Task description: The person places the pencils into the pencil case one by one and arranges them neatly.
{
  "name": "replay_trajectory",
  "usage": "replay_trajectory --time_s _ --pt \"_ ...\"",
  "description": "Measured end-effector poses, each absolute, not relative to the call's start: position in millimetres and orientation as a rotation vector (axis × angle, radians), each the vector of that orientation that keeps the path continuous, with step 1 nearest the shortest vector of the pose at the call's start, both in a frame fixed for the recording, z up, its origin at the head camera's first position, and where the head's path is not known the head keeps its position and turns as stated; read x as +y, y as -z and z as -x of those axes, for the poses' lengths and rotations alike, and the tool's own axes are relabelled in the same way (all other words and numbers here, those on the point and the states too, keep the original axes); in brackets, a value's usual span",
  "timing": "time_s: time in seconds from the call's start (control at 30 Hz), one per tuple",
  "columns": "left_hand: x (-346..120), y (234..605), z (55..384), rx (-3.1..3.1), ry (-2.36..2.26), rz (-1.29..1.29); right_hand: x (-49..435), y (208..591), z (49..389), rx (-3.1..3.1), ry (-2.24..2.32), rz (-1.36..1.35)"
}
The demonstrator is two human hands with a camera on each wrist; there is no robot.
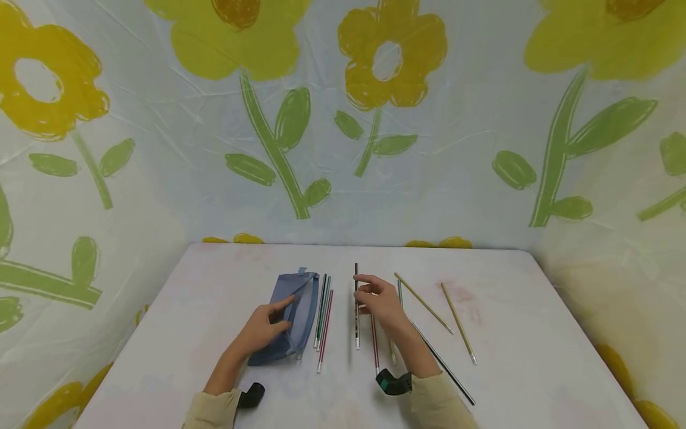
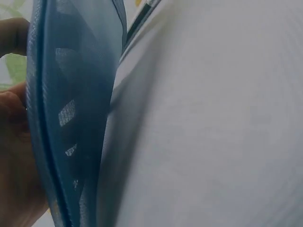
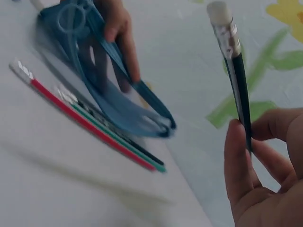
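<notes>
R fingers [image 1: 370, 279]: tips drawn in, pinching 1 black pencil [image 1: 356, 328] partway along, held above desk [image 1: 214, 310]; white eraser on the end nearer the person, silvery band below it. L fingers [image 1: 281, 304]: index + thumb fairly straight, spread well apart, touching 1 pouch [image 1: 304, 313] at its mouth; can't tell re: the other L fingers. Pouch = blue, see-thru mesh, gaping, right under L fingers. Pencils on desk, btwn L & R fingers, just R of pouch: 3, i.e. 1 red [image 1: 325, 333], 1 green [image 1: 324, 310], 1 dark [image 1: 320, 316]. Below & to R of R fingers: approx. 6, some partly hidden by hand/arm: 3 yellow [image 1: 424, 302], 1 second red [image 1: 374, 345], 1 second green [image 1: 399, 292], 1 second black [image 1: 445, 364]. Total approx. 10 incl. held one.
</notes>
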State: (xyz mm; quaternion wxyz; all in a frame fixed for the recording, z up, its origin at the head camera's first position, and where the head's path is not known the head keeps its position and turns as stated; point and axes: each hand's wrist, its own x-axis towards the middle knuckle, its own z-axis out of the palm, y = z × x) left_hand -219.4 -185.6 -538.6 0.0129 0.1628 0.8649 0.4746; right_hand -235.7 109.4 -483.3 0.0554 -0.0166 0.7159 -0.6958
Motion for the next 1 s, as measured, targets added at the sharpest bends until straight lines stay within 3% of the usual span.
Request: replay_trajectory --time_s 0.43,1.0 --pt "-189 536 218 2.642 -1.418 -0.642 26 510 239 2.29 2.302 -0.136" --pt "-191 538 219 2.638 -1.424 -0.622 4 519 227 2.376 2.136 -0.05"
